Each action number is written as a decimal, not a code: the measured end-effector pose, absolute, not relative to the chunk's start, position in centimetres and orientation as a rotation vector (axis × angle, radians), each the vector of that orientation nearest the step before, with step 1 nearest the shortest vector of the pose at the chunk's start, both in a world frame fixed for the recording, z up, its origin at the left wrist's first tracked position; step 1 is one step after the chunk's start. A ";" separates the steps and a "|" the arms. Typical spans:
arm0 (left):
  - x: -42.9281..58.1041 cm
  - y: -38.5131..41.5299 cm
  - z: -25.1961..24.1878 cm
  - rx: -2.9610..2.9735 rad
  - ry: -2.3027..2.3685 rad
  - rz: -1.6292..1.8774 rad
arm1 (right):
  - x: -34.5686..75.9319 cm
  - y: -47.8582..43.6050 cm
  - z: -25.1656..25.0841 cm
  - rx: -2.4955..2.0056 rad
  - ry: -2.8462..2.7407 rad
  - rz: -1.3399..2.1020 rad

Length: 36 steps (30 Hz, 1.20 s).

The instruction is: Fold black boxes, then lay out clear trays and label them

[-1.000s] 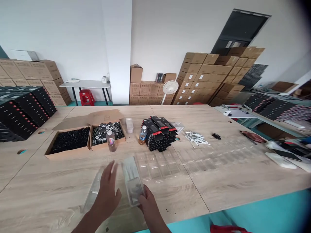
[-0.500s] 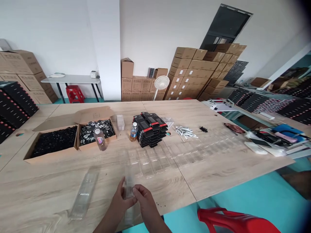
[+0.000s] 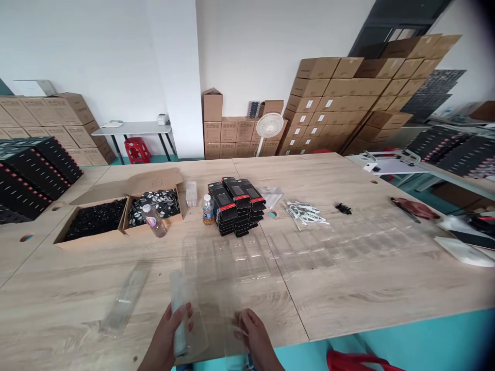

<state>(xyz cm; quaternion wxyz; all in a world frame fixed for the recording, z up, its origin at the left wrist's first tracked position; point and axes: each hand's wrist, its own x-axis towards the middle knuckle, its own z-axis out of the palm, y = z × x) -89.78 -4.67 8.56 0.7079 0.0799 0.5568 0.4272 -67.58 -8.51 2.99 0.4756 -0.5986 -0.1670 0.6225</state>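
My left hand [image 3: 164, 332] is wrapped round a narrow stack of clear plastic trays [image 3: 177, 288], held upright above the front of the table. Beside it, my right hand [image 3: 256, 335] pinches one thin clear plastic tray [image 3: 229, 293], which is see-through and blurred, so its outline is hard to make out. Another clear tray stack [image 3: 126, 299] lies on the wood to the left. Beyond my hands, clear trays [image 3: 255, 260] are laid side by side in a row running to the right.
Black printed boxes [image 3: 235, 206] are piled mid-table, with a bottle [image 3: 208, 211] beside them. Two cartons of small black parts [image 3: 96, 219] and black-and-white parts [image 3: 154, 206] sit left, near another bottle [image 3: 154, 221]. White cables [image 3: 305, 212] lie right. A red stool [image 3: 356, 360] stands below the front edge.
My hands have moved apart; the left shifted left with the tray stack, the right moved right with a single tray. The camera view has also shifted.
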 end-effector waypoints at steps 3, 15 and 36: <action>-89.0 -5.4 8.8 0.144 1.294 0.965 | -67.5 -8.9 0.4 -1.607 -0.536 1.469; -83.8 -5.8 6.9 0.461 1.124 0.995 | -70.5 -5.1 7.2 -1.305 -0.741 1.600; -81.8 -6.3 7.0 0.422 0.944 0.960 | -70.0 -8.3 8.9 -1.006 -0.305 1.552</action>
